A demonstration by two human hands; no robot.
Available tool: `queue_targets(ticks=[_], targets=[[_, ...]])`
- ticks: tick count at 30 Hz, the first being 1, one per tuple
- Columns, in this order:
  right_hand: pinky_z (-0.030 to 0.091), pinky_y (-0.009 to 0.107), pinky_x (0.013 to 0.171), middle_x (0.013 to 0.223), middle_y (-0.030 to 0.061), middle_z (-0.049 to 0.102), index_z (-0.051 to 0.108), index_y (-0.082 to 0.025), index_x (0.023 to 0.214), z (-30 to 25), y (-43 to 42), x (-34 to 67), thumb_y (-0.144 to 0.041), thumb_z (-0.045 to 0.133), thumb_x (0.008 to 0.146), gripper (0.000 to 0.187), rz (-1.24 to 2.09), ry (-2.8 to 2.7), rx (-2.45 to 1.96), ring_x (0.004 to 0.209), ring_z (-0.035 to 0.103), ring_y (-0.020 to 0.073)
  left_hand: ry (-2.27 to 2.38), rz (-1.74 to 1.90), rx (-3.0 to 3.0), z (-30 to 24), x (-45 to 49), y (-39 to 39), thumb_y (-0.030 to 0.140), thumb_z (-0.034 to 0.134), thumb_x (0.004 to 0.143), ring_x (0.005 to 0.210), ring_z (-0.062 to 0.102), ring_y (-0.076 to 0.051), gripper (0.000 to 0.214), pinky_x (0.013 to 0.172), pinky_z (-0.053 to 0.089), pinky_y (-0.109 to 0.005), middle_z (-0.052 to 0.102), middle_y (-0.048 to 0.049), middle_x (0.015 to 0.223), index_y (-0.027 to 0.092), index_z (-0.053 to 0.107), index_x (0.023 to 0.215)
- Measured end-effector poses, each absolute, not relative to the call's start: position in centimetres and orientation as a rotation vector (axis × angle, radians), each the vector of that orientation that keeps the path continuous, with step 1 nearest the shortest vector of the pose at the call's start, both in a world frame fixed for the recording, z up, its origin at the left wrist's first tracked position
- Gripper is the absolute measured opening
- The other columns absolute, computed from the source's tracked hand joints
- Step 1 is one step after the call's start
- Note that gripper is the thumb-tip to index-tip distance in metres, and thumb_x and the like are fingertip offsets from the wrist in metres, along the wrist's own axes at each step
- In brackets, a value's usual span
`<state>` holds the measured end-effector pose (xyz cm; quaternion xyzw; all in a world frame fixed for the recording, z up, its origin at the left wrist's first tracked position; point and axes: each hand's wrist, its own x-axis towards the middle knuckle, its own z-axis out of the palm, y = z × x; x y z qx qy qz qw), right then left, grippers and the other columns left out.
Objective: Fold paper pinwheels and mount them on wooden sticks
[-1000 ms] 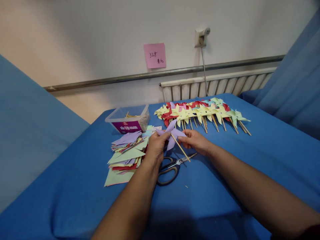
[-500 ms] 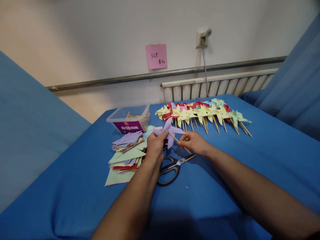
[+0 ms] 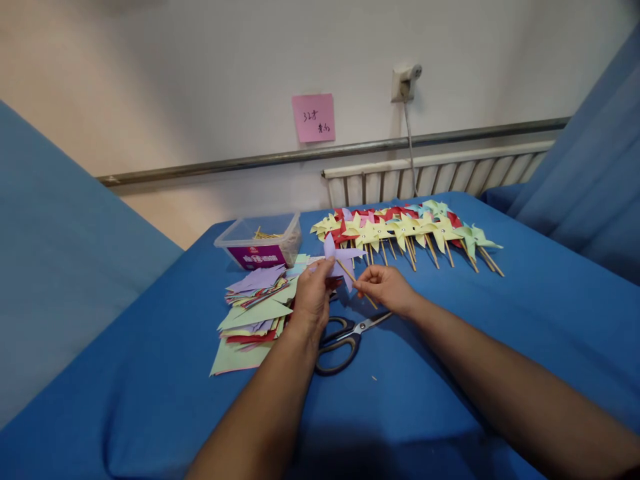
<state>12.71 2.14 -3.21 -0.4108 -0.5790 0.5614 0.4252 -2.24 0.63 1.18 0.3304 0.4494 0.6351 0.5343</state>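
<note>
A purple paper pinwheel [image 3: 345, 255] is held up over the middle of the table, its blades spread toward the back. My left hand [image 3: 313, 288] is closed on it near the centre, where the stick meets the paper. Between the thumb and fingers of my right hand [image 3: 383, 287] is pinched the thin wooden stick [image 3: 369, 301] of that pinwheel, which slants down to the right. Beneath both hands lie scissors [image 3: 356, 331] with dark handles, blades pointing right. How the stick is fixed to the paper is hidden by my left fingers.
Stacks of coloured paper [image 3: 253, 313] lie left of my left hand. Behind them stands a clear plastic box [image 3: 260, 257] with wooden sticks [image 3: 267, 233] inside. Several finished pinwheels [image 3: 404, 230] lie in rows at the back right, before a radiator [image 3: 430, 175]. A blue cloth [image 3: 165, 347] covers the table.
The purple pinwheel has turned a little, its blades now pointing differently. Both hands keep their hold, with only slight shifts. The view has tilted slightly.
</note>
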Motion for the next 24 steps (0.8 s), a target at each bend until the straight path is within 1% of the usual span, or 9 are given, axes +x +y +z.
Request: queue_targets(ticks=[5,13,18,21,24], targets=[[0.026,0.023,0.040,0.057,-0.0014,0.063,0.058,-0.020,0.068,-3.47,2.26,12.77,-0.042,0.069,0.072,0.025,1.391,-1.452,-1.019,0.039,0.040,0.0072,1.039,1.496,0.785,1.16,-2.15,0.49,0.036,0.078,0.061,0.062,0.057,-0.012,0.030,0.061,0.047,-0.026,0.061,0.0014,0.070,0.015,0.061,0.076],[0.028,0.023,0.041,0.058,-0.0015,0.062,0.057,-0.020,0.068,-3.22,2.28,12.68,-0.045,0.070,0.070,0.028,1.372,-1.444,-1.000,0.041,0.039,0.0071,1.039,1.512,0.805,1.09,-2.35,0.51,0.038,0.076,0.064,0.065,0.058,-0.012,0.028,0.063,0.046,-0.025,0.063,0.0011,0.072,0.016,0.062,0.076],[0.028,0.023,0.041,0.058,-0.0017,0.061,0.056,-0.020,0.067,-3.29,2.36,12.66,-0.047,0.069,0.071,0.030,1.358,-1.418,-0.996,0.041,0.038,0.0067,1.020,1.546,0.765,1.34,-2.39,0.43,0.039,0.075,0.064,0.065,0.059,-0.012,0.029,0.065,0.045,-0.025,0.065,0.0009,0.073,0.017,0.065,0.079],[0.030,0.023,0.041,0.060,-0.0004,0.063,0.056,-0.020,0.068,-3.36,2.43,12.63,-0.049,0.069,0.070,0.031,1.346,-1.386,-0.991,0.041,0.040,0.0071,0.977,1.549,0.753,1.75,-2.35,0.30,0.043,0.074,0.065,0.070,0.062,-0.013,0.032,0.068,0.045,-0.025,0.068,-0.0021,0.076,0.016,0.066,0.080],[0.031,0.023,0.041,0.060,-0.0002,0.064,0.056,-0.020,0.069,-3.15,2.38,12.64,-0.051,0.069,0.069,0.034,1.365,-1.354,-0.984,0.040,0.040,0.0072,0.964,1.551,0.759,2.07,-2.35,0.23,0.047,0.071,0.067,0.080,0.065,-0.016,0.037,0.072,0.045,-0.026,0.071,-0.0079,0.088,0.014,0.068,0.084]])
